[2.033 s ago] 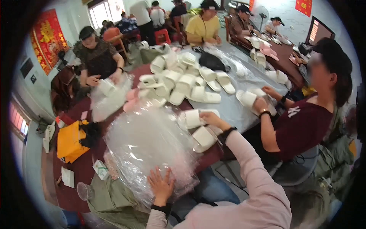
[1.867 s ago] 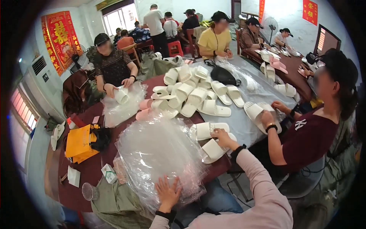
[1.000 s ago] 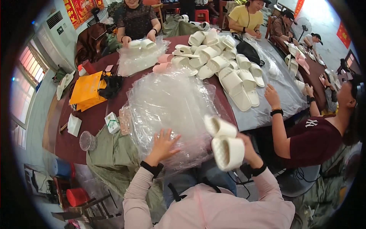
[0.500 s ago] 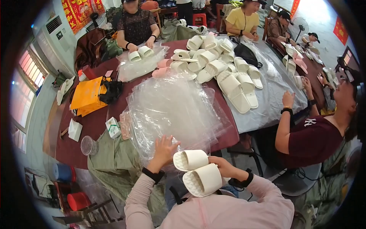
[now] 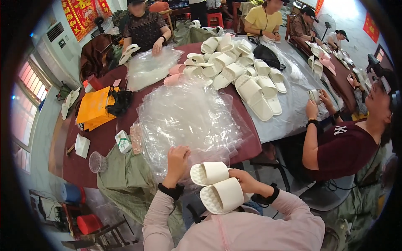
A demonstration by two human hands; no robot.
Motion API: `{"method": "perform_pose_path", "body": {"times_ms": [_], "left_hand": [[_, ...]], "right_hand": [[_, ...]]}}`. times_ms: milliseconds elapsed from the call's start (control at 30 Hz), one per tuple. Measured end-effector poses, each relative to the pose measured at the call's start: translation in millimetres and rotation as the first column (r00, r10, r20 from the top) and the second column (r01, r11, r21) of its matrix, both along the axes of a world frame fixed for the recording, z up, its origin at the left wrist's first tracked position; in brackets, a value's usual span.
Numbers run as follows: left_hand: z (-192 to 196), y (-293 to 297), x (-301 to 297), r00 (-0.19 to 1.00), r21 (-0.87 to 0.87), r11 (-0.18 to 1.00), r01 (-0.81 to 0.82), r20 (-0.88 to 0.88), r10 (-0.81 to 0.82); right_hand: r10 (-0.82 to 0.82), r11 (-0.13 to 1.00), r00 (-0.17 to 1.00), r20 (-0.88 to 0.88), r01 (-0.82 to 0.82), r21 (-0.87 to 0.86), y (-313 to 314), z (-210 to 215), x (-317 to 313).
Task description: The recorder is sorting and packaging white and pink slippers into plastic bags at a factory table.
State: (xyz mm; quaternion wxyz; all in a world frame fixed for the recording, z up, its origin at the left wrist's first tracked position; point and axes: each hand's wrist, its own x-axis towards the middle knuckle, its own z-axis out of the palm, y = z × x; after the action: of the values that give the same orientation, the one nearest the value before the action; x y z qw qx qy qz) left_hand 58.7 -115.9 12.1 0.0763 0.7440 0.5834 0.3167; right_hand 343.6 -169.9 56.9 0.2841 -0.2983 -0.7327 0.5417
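Observation:
A pair of white slide slippers (image 5: 222,195) with textured footbeds is held in front of my chest, soles tilted toward me. My right hand (image 5: 247,183) is closed around their right side, fingertips partly hidden by the straps. On the table, a broad loose stack of clear plastic bags (image 5: 188,121) reaches the near edge. My left hand (image 5: 178,162) rests at that near edge, its fingers drawn together on the top clear bag; the thumb's grip is largely hidden.
Beyond the bags lies a heap of white slippers (image 5: 226,62), with pink ones (image 5: 172,79) at its left. An orange bag (image 5: 94,104), a white box (image 5: 83,145) and a clear tub (image 5: 97,162) are on the left. A co-worker in maroon (image 5: 343,146) sits at right, others opposite.
My left hand's spread fingers have come together on the bags. The slippers stay in my right hand. Across the table, a co-worker has lifted slippers off the bags toward the left.

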Motion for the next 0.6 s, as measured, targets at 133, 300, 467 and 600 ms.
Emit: {"method": "perform_pose_path", "body": {"times_ms": [133,300,467,600], "left_hand": [[16.1,4.0,3.1,0.976,-0.078,0.997,-0.009,0.216,0.026],[14.0,6.3,3.3,0.963,-0.139,0.990,-0.010,0.266,0.047],[7.3,9.6,0.5,0.980,-0.305,0.952,-0.001,0.191,0.062],[-2.8,0.4,6.8,0.997,-0.051,0.996,-0.078,-0.032,0.076]], "right_hand": [[-0.189,0.982,0.982,0.016,0.189,-0.019,-0.8,0.7,-2.8],[-0.233,0.948,0.973,-0.007,0.228,0.224,9.4,4.3,3.6],[-0.104,0.994,0.993,-0.062,0.106,0.032,6.2,19.4,-2.8],[-0.209,0.961,0.977,0.045,0.196,0.197,14.6,6.3,-18.7]]}}
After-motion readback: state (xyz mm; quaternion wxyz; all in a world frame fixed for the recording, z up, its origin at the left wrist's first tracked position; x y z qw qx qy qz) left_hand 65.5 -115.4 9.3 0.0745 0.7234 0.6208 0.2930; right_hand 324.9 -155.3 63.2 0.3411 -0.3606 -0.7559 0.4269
